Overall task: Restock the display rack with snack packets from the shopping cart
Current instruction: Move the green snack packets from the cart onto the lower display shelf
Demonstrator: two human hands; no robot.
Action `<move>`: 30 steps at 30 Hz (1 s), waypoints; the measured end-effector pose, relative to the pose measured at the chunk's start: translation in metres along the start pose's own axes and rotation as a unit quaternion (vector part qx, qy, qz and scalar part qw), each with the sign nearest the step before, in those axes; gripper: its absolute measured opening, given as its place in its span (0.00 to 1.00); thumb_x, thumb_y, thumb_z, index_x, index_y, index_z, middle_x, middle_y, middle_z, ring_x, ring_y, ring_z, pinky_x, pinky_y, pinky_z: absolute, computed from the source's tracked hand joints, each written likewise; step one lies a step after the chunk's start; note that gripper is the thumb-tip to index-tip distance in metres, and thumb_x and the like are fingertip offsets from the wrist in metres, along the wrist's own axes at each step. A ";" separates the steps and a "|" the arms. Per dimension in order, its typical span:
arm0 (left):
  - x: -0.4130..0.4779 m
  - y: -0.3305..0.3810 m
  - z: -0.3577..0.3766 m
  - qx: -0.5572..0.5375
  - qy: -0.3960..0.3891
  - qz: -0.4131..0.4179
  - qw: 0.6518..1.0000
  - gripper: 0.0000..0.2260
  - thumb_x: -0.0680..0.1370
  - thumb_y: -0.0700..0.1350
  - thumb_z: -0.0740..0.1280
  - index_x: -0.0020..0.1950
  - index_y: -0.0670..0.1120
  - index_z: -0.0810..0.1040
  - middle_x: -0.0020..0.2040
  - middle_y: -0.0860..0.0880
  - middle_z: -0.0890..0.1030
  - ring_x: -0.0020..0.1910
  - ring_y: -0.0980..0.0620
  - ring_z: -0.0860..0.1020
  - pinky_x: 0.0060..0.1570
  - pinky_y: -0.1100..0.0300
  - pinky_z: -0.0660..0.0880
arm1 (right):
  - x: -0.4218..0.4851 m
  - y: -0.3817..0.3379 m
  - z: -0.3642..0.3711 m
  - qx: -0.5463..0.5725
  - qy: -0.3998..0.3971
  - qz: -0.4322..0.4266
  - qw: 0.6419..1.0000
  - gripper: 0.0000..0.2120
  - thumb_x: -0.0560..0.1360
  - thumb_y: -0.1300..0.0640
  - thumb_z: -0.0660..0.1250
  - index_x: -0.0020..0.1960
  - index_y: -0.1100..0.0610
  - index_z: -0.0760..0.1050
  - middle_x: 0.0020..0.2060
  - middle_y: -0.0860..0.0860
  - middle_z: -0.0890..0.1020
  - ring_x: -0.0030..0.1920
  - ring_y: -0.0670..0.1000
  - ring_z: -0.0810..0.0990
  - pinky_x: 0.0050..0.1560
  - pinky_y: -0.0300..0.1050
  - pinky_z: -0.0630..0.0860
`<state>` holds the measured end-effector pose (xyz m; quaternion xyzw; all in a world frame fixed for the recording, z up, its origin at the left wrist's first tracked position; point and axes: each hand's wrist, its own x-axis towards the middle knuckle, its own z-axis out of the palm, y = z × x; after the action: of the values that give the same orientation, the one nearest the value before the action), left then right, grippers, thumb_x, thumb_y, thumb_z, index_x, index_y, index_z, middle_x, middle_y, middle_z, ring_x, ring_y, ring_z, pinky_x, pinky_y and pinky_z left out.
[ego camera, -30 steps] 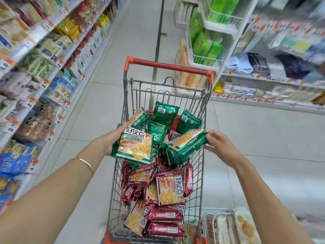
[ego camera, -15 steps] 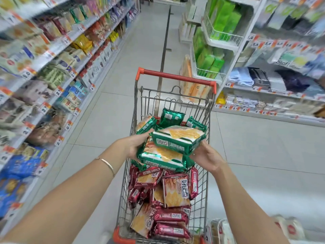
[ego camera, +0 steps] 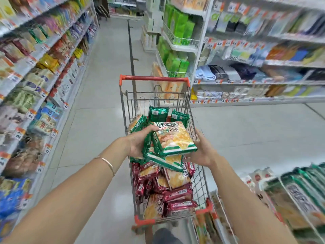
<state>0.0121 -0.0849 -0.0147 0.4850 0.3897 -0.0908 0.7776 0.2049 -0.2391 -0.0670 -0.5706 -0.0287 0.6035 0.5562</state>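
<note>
My two bare forearms reach forward, a thin bracelet [ego camera: 109,164] on the left wrist. At lower right the display rack [ego camera: 299,199], blurred and holding green-edged packets, now fills far more of the view than half a second ago. Red snack packets [ego camera: 175,192] are heaped in the near end of the shopping cart [ego camera: 200,182].

Above them I hold a stack of green packets [ego camera: 174,138] between both hands. A second ago each hand held its own bundle, apart. Now they are one pile, raised a little, the top packet's printed face tipped towards me. My left hand [ego camera: 139,143] grips the stack's left edge, thumb over the top. My right hand [ego camera: 202,152] presses against its right side, fingers reaching underneath; blur hides how far they curl.

Loose green packets [ego camera: 158,113] lie at the cart's far end. Stocked shelves [ego camera: 44,67] line the aisle.
</note>
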 end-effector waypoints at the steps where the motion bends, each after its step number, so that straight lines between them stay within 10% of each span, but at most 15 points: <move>1: -0.002 -0.006 0.005 0.009 -0.005 -0.001 1.000 0.22 0.76 0.61 0.65 0.57 0.44 0.75 0.41 0.43 0.86 0.43 0.46 0.83 0.44 0.52 0.78 | -0.013 0.009 0.000 0.009 -0.003 0.013 1.000 0.41 0.63 0.30 0.69 0.64 0.60 0.78 0.61 0.62 0.81 0.62 0.62 0.78 0.65 0.62 0.71; 8: -0.010 -0.043 0.096 0.209 -0.007 -0.002 0.978 0.55 0.62 0.84 0.56 0.81 0.54 0.52 0.80 0.45 0.58 0.76 0.40 0.62 0.74 0.38 0.58 | -0.129 0.067 -0.017 0.002 0.082 -0.057 0.995 0.11 0.80 0.50 0.65 0.52 0.58 0.76 0.41 0.53 0.86 0.40 0.50 0.85 0.41 0.44 0.82; 11: -0.017 -0.057 0.168 0.273 -0.057 0.005 0.960 0.49 0.68 0.80 0.54 0.79 0.48 0.59 0.75 0.45 0.68 0.70 0.42 0.71 0.72 0.41 0.65 | -0.204 0.094 -0.053 0.028 0.123 -0.093 0.988 0.15 0.78 0.53 0.66 0.61 0.60 0.76 0.50 0.54 0.85 0.46 0.51 0.84 0.50 0.46 0.82; 15: -0.045 -0.081 0.270 0.283 -0.210 0.053 0.934 0.31 0.79 0.67 0.54 0.45 0.45 0.86 0.47 0.40 0.84 0.42 0.45 0.82 0.54 0.49 0.78 | -0.302 0.132 -0.109 0.067 0.208 -0.153 0.964 0.34 0.73 0.51 0.72 0.75 0.61 0.66 0.69 0.58 0.74 0.64 0.58 0.76 0.69 0.55 0.72; 18: -0.053 -0.101 0.341 0.311 -0.294 0.089 0.899 0.33 0.72 0.70 0.65 0.65 0.47 0.79 0.62 0.40 0.81 0.60 0.41 0.80 0.65 0.44 0.73 | -0.373 0.161 -0.150 0.107 0.253 -0.190 0.943 0.38 0.69 0.50 0.76 0.75 0.59 0.68 0.70 0.58 0.74 0.68 0.59 0.74 0.71 0.58 0.69; 21: -0.053 -0.141 0.423 0.363 -0.272 0.098 0.886 0.56 0.53 0.71 0.80 0.73 0.45 0.66 0.68 0.39 0.76 0.63 0.37 0.78 0.62 0.38 0.75 | -0.448 0.193 -0.182 0.151 0.293 -0.202 0.922 0.24 0.73 0.51 0.71 0.66 0.61 0.75 0.59 0.58 0.82 0.59 0.58 0.81 0.67 0.57 0.73; 30: -0.123 -0.277 0.646 0.431 -0.346 0.122 0.824 0.70 0.47 0.74 0.78 0.80 0.49 0.51 0.76 0.40 0.65 0.71 0.39 0.70 0.69 0.38 0.68 | -0.636 0.320 -0.295 0.221 0.392 -0.244 0.859 0.23 0.69 0.53 0.71 0.62 0.60 0.75 0.56 0.58 0.82 0.50 0.56 0.82 0.54 0.50 0.81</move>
<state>0.1187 -0.7891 0.0271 0.7511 -0.0461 -0.3156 0.5780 0.0414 -0.9856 0.0345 -0.5971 0.1874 0.1655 0.7622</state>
